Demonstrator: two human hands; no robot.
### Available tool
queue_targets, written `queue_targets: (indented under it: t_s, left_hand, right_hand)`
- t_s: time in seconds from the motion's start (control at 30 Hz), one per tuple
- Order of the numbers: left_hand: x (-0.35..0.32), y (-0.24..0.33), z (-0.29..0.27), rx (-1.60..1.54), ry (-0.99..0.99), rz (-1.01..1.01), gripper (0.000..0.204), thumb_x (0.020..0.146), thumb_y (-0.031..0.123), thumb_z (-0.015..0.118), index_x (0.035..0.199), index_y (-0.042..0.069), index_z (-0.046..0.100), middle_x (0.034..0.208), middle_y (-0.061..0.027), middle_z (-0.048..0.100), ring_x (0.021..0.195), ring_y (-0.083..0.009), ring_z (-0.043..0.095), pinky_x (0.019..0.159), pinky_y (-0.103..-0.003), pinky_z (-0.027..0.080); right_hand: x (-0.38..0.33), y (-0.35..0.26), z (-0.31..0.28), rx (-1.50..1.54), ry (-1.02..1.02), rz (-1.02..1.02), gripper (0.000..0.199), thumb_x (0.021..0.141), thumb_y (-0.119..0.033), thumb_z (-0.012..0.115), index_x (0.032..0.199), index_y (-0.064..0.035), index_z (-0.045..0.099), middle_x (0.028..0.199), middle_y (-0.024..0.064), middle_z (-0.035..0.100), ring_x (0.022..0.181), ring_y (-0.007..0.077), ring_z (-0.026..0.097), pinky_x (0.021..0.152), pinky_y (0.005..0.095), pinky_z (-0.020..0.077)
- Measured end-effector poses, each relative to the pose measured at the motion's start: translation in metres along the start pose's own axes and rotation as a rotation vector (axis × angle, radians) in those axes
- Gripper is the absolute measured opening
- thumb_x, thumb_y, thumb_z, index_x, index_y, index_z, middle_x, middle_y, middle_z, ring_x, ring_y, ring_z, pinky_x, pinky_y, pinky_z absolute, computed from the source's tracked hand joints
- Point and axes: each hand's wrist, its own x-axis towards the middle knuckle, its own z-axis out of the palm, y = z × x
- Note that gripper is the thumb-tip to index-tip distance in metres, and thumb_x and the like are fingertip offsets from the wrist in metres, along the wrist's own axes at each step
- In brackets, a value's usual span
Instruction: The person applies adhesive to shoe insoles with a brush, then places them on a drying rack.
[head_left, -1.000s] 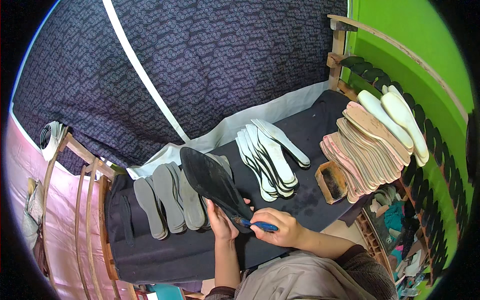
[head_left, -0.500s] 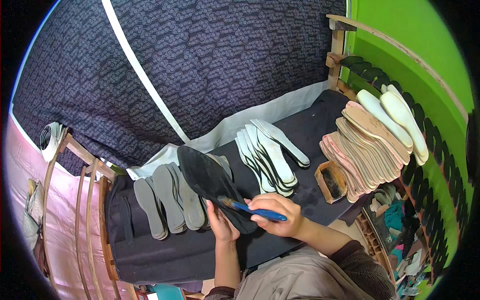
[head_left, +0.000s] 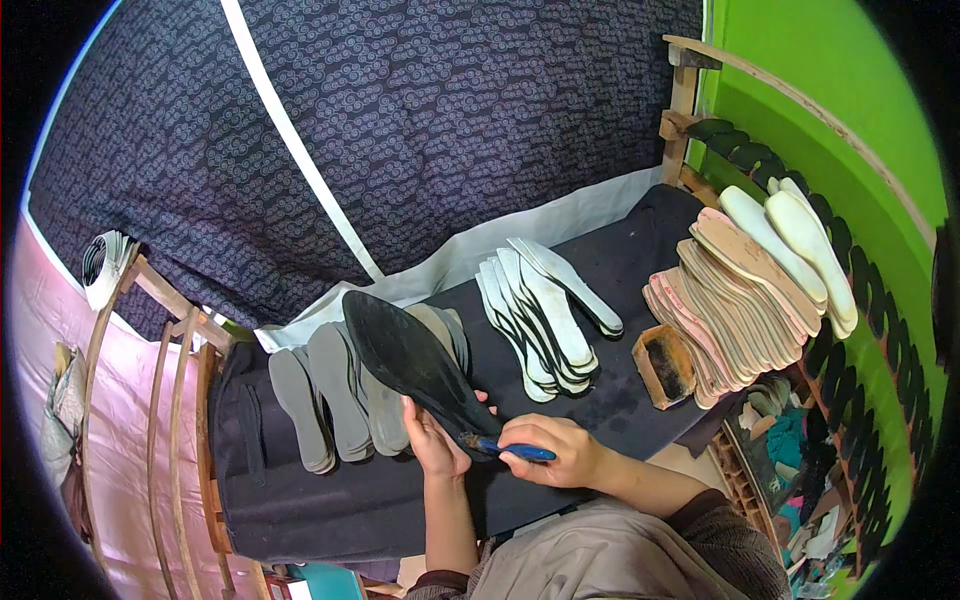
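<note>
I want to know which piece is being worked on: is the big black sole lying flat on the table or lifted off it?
Lifted. The black sole is tilted, its heel end in the left hand, with the brush in the right hand against it.

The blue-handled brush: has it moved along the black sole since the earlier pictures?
Yes. The blue-handled brush has slid down to the heel end of the black sole, away from the white insoles.

Bare hands [head_left: 440, 445], dark knit sleeve [head_left: 725, 545], greyish-beige lap garment [head_left: 600, 555].

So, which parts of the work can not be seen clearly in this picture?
- Head view: brush bristles, hidden where they meet the black sole.
- Left hand fingers, behind that sole.
- Brush handle, mostly inside the right hand.
- Lower grey insoles, covered by the sole.
</note>
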Motion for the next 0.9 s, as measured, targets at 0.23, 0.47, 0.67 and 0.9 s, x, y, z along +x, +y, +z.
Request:
queue_targets:
  t_s: [0.23,0.47,0.67,0.9]
  left_hand:
    - [-0.003,0.001,0.006,-0.16,-0.018,0.034,0.061,0.096,0.054,0.024,0.116,0.002,0.048,0.092,-0.0164,0.061,0.082,-0.0319,0.063,0.07,-0.048,0.055]
    - [-0.01,-0.008,0.025,-0.109,0.065,0.091,0.059,0.096,0.053,0.024,0.118,0.003,0.046,0.091,-0.022,0.061,0.08,-0.0329,0.062,0.072,-0.046,0.053]
    - [-0.007,-0.004,0.011,-0.105,0.034,0.05,0.061,0.096,0.054,0.023,0.118,0.002,0.046,0.09,-0.0219,0.062,0.08,-0.0321,0.063,0.071,-0.046,0.054]
    - [-0.007,0.002,0.006,-0.213,0.05,0.048,0.059,0.096,0.055,0.025,0.118,0.005,0.047,0.089,-0.0172,0.061,0.083,-0.0323,0.063,0.07,-0.05,0.054]
  right_hand:
    - [0.002,-0.005,-0.009,0.016,0.022,0.092,0.016,0.081,-0.008,0.068,0.09,0.0005,0.059,0.084,0.0107,0.063,0.072,0.0232,0.064,0.064,0.0291,0.0515]
    - [0.015,-0.005,0.001,-0.002,0.118,-0.064,0.025,0.079,-0.007,0.071,0.098,0.0002,0.056,0.089,0.0125,0.062,0.078,0.0268,0.064,0.069,0.0325,0.0535]
    - [0.007,-0.009,0.0,0.001,-0.012,-0.038,0.021,0.078,-0.008,0.071,0.094,0.001,0.059,0.086,0.0128,0.063,0.074,0.0262,0.065,0.066,0.0309,0.053]
    - [-0.006,-0.003,-0.017,0.032,0.012,0.066,0.013,0.077,-0.006,0.069,0.086,0.0,0.062,0.08,0.0125,0.064,0.071,0.025,0.065,0.064,0.0307,0.0528]
